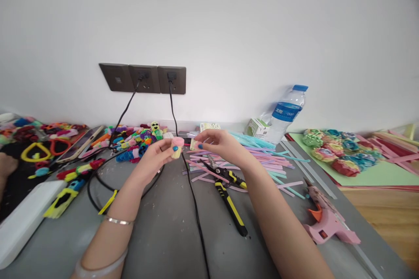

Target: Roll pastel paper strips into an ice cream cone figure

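In my left hand (153,159) is a small fuzzy roll (177,140), pink at the top and pale yellow below, held between thumb and fingers. My right hand (221,143) pinches a small pale yellow piece (191,144) just to the right of the roll, with a gap between the two. Both hands are raised over the grey table (166,231). Below the right hand lie black-and-yellow pliers (231,209), their jaws resting on a spread of pastel pipe cleaners (262,161).
A black cable (196,209) runs between my forearms from the wall socket (172,79). To the right are a pink glue gun (327,222), a water bottle (288,113) and paper flowers (343,148). Colourful pipe-cleaner figures (134,139), a white box (29,218) and another person's hand (7,165) are leftward.
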Demonstrator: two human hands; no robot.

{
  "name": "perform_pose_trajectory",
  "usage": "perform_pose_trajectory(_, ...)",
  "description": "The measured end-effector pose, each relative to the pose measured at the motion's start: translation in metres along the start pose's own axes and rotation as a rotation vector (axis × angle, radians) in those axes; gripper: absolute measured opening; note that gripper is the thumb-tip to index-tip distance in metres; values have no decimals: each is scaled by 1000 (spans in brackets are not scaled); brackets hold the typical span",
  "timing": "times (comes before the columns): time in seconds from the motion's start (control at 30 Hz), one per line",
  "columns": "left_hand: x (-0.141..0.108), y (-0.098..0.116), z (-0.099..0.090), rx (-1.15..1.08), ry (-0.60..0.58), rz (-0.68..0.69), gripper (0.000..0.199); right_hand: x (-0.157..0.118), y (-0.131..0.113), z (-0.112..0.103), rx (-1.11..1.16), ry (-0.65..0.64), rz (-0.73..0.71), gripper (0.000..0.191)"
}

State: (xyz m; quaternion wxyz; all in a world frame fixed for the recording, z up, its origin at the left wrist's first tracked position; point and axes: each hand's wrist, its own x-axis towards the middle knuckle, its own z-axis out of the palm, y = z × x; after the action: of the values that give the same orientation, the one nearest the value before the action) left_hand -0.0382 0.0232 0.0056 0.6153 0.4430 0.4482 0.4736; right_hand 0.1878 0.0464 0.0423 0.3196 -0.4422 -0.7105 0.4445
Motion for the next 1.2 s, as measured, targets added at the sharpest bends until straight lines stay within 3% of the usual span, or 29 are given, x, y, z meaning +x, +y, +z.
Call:
perform_pose_trajectory(0.1,3,1,-6,-42,117,90,42,-3,-2,13,-52,-238,-5,17)
perform_pose_trajectory(0.2,5,0,-6,-64,142,154,47,-5,-1,46,-135,-428,-57,16)
perform_pose_trajectory(0.3,5,0,-5,-119,120,162,44,-8,1,78,-388,-414,-104,15)
perform_pose_trajectory(0.4,5,2,-5,-180,121,139,42,-13,-3,87,-580,-363,-161,13)
perform_pose_trajectory(0.5,5,4,-6,-191,119,149,42,-21,-21,74,-593,-311,-180,15)
perform_pose_trajectory(0.6,5,3,-6,-177,89,167,44,-35,-47,49,-580,-148,-181,14)
perform_pose_trajectory(0.73,3,0,-2,-105,41,158,43,-74,-66,8,-640,19,-27,13)
perform_pose_trajectory(0.83,2,-2,3,-40,-3,157,45,-121,-48,-23,-662,216,154,14)
perform_pose_trajectory(0.97,3,-5,7,-42,-3,174,51,-194,5,-46,-519,372,548,27)
perform_pose_trajectory(1.07,4,-8,9,-42,-4,183,54,-230,38,-45,-396,426,722,32)
perform_pose_trajectory(1.2,3,-11,11,7,-8,164,55,-245,54,-33,-174,531,753,36)
